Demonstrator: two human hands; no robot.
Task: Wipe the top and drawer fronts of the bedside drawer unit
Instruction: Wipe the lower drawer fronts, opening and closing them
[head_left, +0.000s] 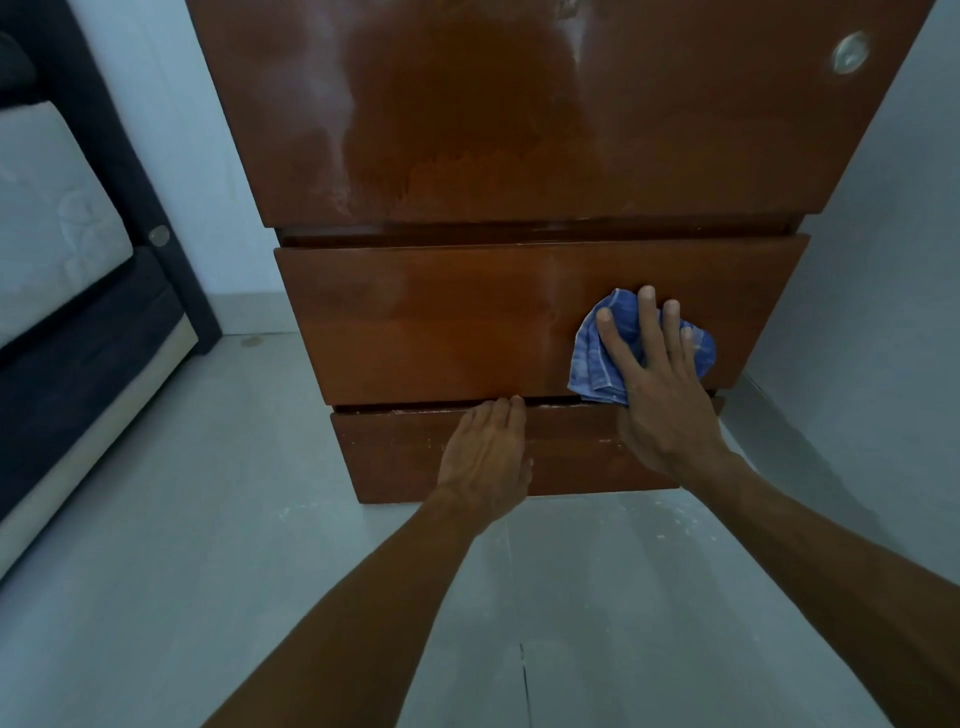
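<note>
Forearms reach forward from the bottom edge, both bare, over a pale grey floor (156, 545). The left hand (485, 460) lies flat, fingers straight and pressed together, palm against the lower drawer front (571, 457), with its fingertips at the dark gap under the drawer above. The right hand (657, 374) sits higher and just to the right, fingers spread and pointing up, pressing a crumpled blue cloth (597, 358) flat against the right part of the upper drawer front (441, 322). The cloth shows on both sides of the hand, and its lower edge reaches the gap between the two drawers.

The drawer unit (519, 130) is reddish-brown wood, standing on the floor with its front facing the viewer. Each drawer front runs long from left to right. Above them the top slopes away from the viewer, marked with pale streaks and smears, and a small round pale object (851, 53) rests near its far right corner; what it is cannot be told.

To the left, well apart from the unit, is a dark bed frame (124, 171) with a light mattress (52, 218). A pale wall (208, 156) stands behind.
</note>
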